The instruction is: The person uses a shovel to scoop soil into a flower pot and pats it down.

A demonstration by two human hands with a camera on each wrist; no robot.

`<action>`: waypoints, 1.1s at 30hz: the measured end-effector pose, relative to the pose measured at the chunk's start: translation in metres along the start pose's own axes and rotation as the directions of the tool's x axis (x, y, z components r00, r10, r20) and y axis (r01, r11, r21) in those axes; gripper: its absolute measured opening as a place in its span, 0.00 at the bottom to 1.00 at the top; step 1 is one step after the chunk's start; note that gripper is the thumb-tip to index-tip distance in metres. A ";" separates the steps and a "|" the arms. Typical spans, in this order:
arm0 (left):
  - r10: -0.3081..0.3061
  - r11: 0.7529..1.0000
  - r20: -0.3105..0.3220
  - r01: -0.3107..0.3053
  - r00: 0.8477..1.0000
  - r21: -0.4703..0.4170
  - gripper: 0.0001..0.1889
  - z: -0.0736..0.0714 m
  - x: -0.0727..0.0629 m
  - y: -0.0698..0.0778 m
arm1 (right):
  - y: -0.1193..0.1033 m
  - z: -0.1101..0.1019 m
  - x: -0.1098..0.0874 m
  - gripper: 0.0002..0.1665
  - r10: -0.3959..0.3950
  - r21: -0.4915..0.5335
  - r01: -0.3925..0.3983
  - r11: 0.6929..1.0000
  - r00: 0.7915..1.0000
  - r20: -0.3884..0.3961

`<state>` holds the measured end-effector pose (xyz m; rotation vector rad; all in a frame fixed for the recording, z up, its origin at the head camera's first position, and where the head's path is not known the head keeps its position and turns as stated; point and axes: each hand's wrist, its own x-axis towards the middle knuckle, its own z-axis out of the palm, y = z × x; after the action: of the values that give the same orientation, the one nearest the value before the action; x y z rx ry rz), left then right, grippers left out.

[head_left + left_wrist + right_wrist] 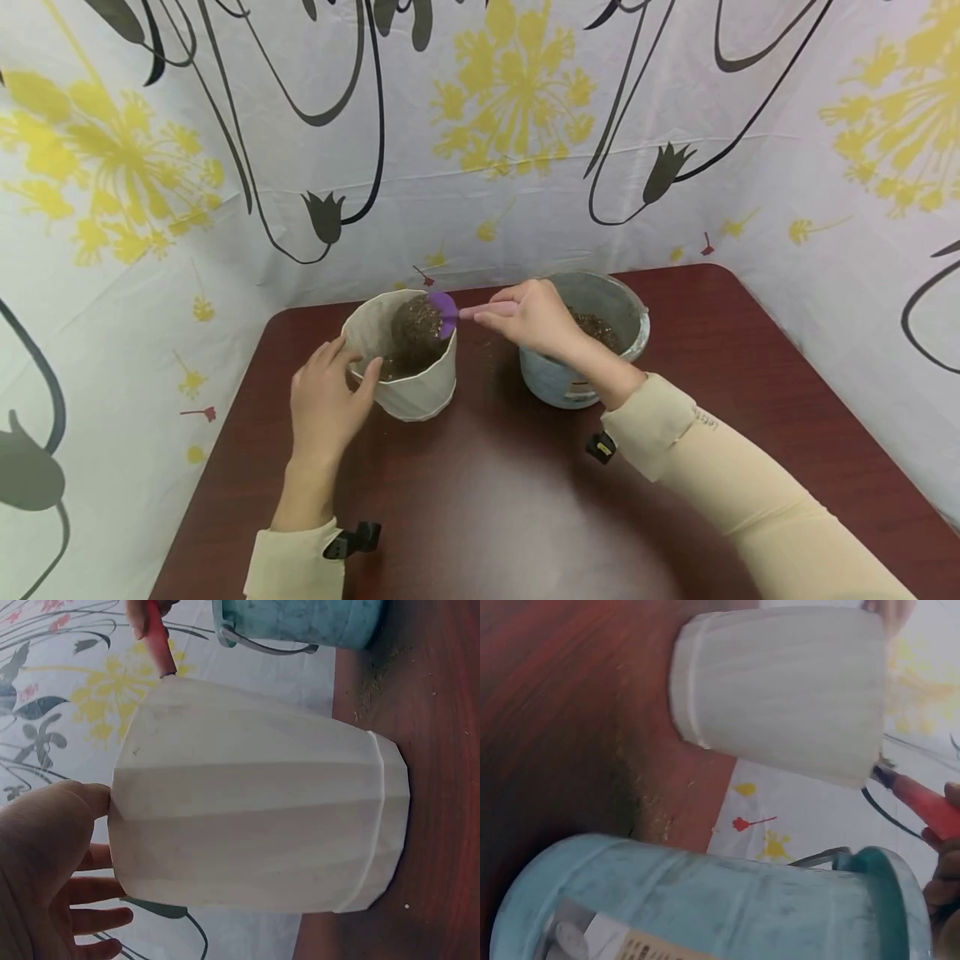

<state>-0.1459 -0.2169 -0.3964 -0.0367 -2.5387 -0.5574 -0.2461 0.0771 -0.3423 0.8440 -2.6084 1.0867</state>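
Note:
My right hand (542,321) grips the pink handle (489,311) of a small trowel with a purple blade (444,314). The blade tilts over the right rim of a white faceted plant pot (420,393), with a heap of dark soil (417,323) at its front. More soil lies lower in the pot. My left hand (327,400) holds the pot's near-left rim, thumb on the near side and fingertips farther round. In the left wrist view the thumb (91,796) meets the rim, while the lower fingers extend past it.
A blue-grey bucket (558,385) with soil (596,327) inside stands right of the pot, under my right forearm. Its wire handle (270,648) hangs at the side. Soil crumbs (656,817) lie on the dark red table (480,500). Patterned cloth (465,225) stands behind.

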 end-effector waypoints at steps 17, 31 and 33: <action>0.035 0.997 -0.117 -0.043 0.993 -0.062 0.17 0.011 -0.003 0.003 | 0.015 -0.001 -0.018 0.13 -0.554 -0.401 0.455 0.795 0.814 -0.175; 0.162 0.967 -0.230 -0.201 0.960 -0.157 0.15 0.031 0.012 0.039 | 0.028 -0.044 -0.031 0.10 -0.289 -0.096 0.272 0.957 0.899 -0.329; 0.177 0.959 -0.244 -0.224 0.953 -0.177 0.15 0.034 0.014 0.045 | 0.033 -0.051 -0.035 0.10 -0.260 -0.103 0.239 0.965 0.903 -0.342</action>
<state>-0.1684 -0.1631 -0.3985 -0.2873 -2.2165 -0.6939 -0.2382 0.1465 -0.3385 0.8515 -2.1571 0.9803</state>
